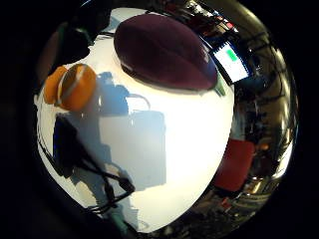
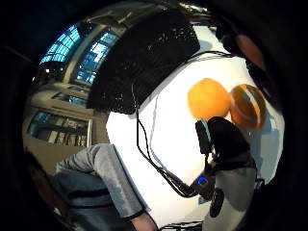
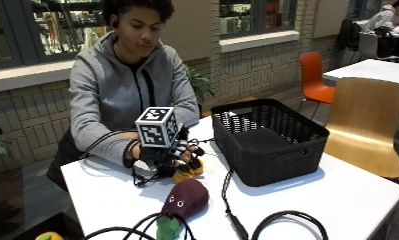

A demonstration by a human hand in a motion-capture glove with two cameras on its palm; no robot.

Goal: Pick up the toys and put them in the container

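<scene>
Presently I note my gloved right hand (image 3: 164,154) over the round orange toys (image 3: 188,172) on the white table (image 3: 359,200); finger state indeterminate. Purple plush eggplant (image 3: 186,198) lies nearby, black woven basket (image 3: 269,140) beside.

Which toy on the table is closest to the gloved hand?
The orange toy, right under the gloved hand. The purple eggplant toy lies farther away.

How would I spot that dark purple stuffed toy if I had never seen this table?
Start at the big black basket on the white table. Look to the table's near edge in front of the person: the purple plush eggplant lies there, apart from the orange toys under the gloved hand. Only it has little white eyes and a green stem.
</scene>
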